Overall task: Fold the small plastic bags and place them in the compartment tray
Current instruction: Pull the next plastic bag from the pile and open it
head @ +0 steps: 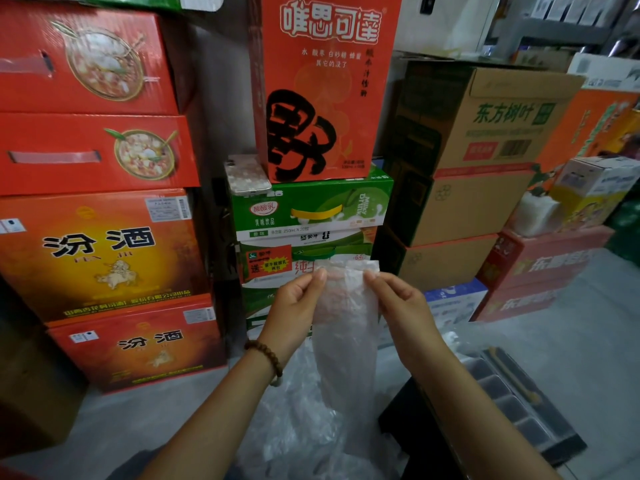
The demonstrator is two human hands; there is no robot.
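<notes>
Pinching the top edge of a thin, see-through plastic bag (346,344) with both hands: left hand (294,301) at one corner, right hand (400,299) at the other. Holding it up in the air, hanging long and loose over a pile of more bags (291,431). Down to the right, apart from it, the dark compartment tray (516,403).
</notes>
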